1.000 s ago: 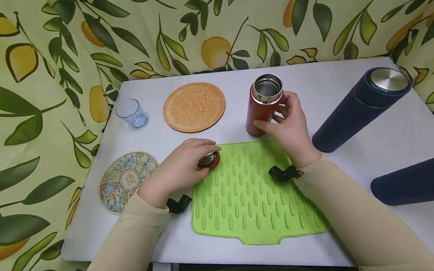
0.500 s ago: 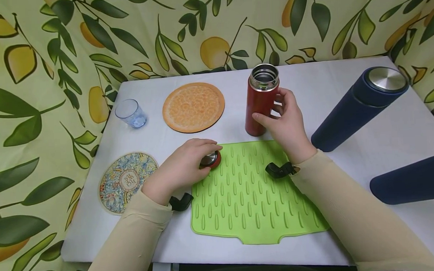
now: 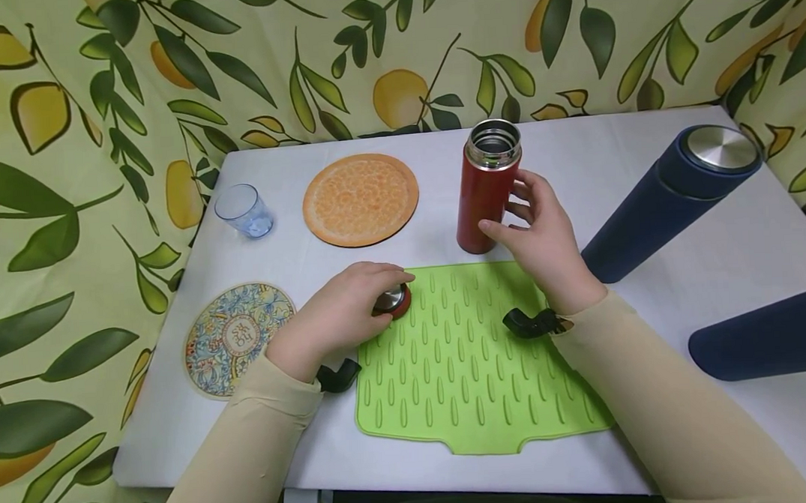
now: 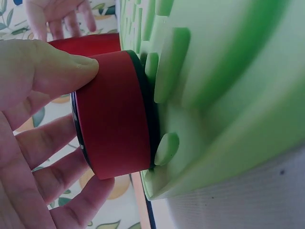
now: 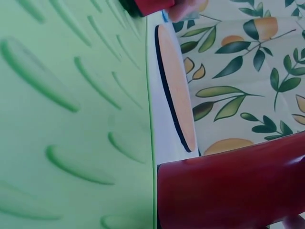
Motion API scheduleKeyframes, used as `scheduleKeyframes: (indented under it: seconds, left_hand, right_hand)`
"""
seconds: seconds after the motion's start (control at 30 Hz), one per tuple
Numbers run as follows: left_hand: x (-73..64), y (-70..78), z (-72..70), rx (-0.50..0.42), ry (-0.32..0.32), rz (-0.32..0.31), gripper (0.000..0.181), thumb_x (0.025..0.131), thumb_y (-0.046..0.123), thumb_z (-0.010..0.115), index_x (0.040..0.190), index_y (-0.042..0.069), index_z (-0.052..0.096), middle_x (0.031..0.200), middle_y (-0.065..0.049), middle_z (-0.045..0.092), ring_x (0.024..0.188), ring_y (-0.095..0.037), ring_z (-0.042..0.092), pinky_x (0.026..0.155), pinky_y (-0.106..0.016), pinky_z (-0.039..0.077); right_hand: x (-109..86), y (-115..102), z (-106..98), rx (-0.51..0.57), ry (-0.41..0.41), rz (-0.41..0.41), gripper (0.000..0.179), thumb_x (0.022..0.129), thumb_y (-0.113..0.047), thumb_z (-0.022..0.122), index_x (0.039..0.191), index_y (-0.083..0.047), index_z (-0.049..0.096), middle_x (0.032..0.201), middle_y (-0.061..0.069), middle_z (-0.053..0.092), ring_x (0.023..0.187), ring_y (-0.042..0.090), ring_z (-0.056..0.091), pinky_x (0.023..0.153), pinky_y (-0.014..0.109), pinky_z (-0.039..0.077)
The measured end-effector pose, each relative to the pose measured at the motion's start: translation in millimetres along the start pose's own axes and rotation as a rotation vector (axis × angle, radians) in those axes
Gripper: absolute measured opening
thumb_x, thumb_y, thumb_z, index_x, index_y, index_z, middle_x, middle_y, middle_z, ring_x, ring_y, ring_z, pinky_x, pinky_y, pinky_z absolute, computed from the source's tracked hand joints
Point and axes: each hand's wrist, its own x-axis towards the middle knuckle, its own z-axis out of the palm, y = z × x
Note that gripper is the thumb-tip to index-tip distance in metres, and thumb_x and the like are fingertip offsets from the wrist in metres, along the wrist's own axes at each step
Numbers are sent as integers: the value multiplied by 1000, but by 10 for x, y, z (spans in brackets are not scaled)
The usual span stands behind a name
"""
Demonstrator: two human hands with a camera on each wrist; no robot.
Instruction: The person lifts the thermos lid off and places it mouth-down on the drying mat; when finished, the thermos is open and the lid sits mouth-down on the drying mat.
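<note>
The step in hand looks like setting the bottle and its lid down apart. The red bottle point(image 3: 480, 195) stands upright and uncapped on the tabletop point(image 3: 651, 218), just beyond the far edge of the green mat point(image 3: 463, 384). The right hand point(image 3: 544, 238) has its thumb in front and its fingers curled loosely about the bottle's side; how firmly they press, I cannot tell. The left hand point(image 3: 345, 306) grasps the red lid point(image 4: 116, 119), thumb on one side and fingers on the other, with the lid's dark edge against the mat's ribs near the far left corner, metal face up. The next move probably calls for spreading the left fingers so the lid stays flat there, and easing the right fingers off sideways so the tall bottle does not rock.
</note>
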Motion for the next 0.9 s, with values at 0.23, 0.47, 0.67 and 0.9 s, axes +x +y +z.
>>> scheduleKeyframes:
  seconds: [0.23,0.47,0.67,0.9]
  left_hand:
    - [0,16,-1,-1,-14,-13,54,93,4,81,146,11,71,146,-6,71,140,-28,65,124,-45,48]
    - [5,28,4,5,-26,-16,53,95,8,82,146,11,70,147,-6,71,141,-27,64,125,-44,47]
    - [-37,56,-17,20,9,-59,55,98,16,81,152,13,67,159,-12,62,150,-33,56,128,-49,43]
    - [-93,181,-84,1,124,14,47,99,18,82,145,13,72,151,-8,68,146,-30,60,126,-48,44]
  right_hand:
    - [-254,-7,-138,-63,-25,-3,94,100,-21,83,174,-26,26,177,2,40,158,27,48,128,55,43]
    - [-616,71,-372,-134,10,-65,79,101,-16,81,168,-16,37,162,6,53,143,22,58,113,27,54]
    - [-848,172,-601,-238,99,-95,47,104,-16,77,147,-8,61,135,-5,67,121,4,63,92,9,50]
    - [-1030,223,-778,-192,324,-52,29,101,-8,79,129,-7,72,117,-11,72,108,6,67,85,13,51]
